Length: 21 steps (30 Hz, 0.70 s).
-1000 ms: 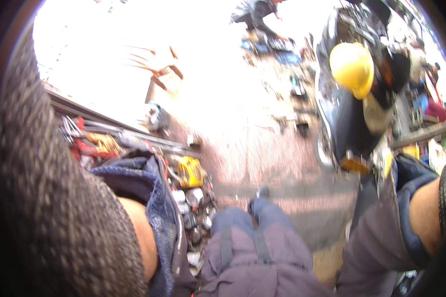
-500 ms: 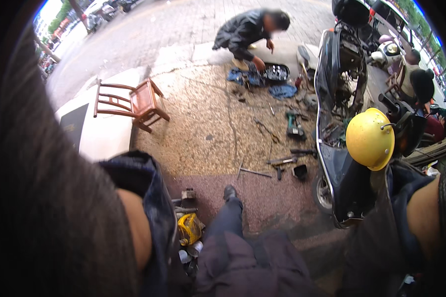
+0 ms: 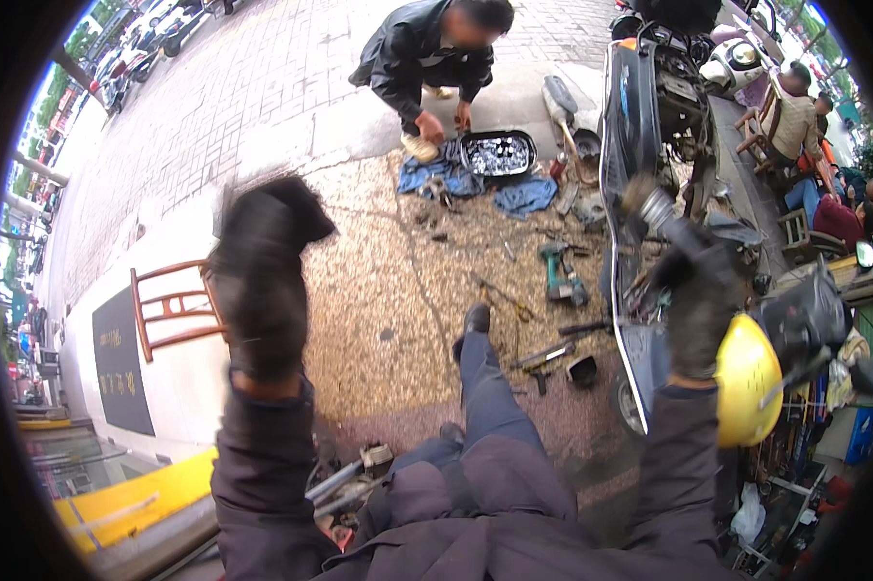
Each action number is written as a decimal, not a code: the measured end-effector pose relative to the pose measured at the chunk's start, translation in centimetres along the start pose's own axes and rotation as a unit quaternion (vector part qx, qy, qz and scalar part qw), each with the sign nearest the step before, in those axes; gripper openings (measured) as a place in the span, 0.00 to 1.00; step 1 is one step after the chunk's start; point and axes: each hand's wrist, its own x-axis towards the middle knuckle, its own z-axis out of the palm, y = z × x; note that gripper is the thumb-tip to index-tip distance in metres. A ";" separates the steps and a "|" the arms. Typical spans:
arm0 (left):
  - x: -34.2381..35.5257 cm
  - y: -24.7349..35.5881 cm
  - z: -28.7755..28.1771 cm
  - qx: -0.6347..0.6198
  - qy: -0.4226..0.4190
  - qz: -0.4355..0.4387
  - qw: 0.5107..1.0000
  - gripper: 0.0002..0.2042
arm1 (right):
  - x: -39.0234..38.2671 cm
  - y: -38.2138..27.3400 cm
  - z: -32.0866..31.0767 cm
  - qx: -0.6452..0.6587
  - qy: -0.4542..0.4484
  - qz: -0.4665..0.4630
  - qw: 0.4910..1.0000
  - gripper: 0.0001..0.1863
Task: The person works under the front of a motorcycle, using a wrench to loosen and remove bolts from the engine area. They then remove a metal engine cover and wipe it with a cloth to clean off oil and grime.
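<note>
My left hand [image 3: 267, 271], in a dark glove, is raised beside a wooden chair [image 3: 170, 334]; motion smears its fingers, and I cannot tell if it holds anything. My gloved right hand [image 3: 693, 295] is closed on a metal cylindrical object [image 3: 654, 208], blurred, in front of the partly stripped scooter [image 3: 635, 107]. A yellow helmet [image 3: 754, 382] is just beside that forearm. On the pavement between my hands lie a green power tool [image 3: 557, 271], pliers [image 3: 499, 300] and other tools.
A co-worker [image 3: 407, 63] crouches ahead by a black tray of small parts [image 3: 497, 153] and blue cloths [image 3: 526, 197]. People [image 3: 790, 116] sit at the right. A yellow edge [image 3: 136, 494] runs along the lower left, and parked scooters [image 3: 127, 73] line the upper left.
Both my gloved hands have come up into view, the right with the metal object. The co-worker has crouched lower with hands closer to the ground. My view has shifted.
</note>
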 end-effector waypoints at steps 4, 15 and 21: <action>1.0 -16.7 -0.3 0.043 0.078 -0.313 0.946 0.13 | 4.6 16.3 1.0 -0.005 0.088 0.258 0.962 0.19; 8.3 -43.7 -1.6 0.004 0.205 -0.578 0.790 0.11 | 21.1 36.2 6.6 -0.082 0.064 0.396 0.912 0.23; 12.5 -56.3 -4.3 0.076 0.146 -0.649 0.743 0.12 | 27.2 43.6 8.9 -0.122 0.062 0.401 0.906 0.14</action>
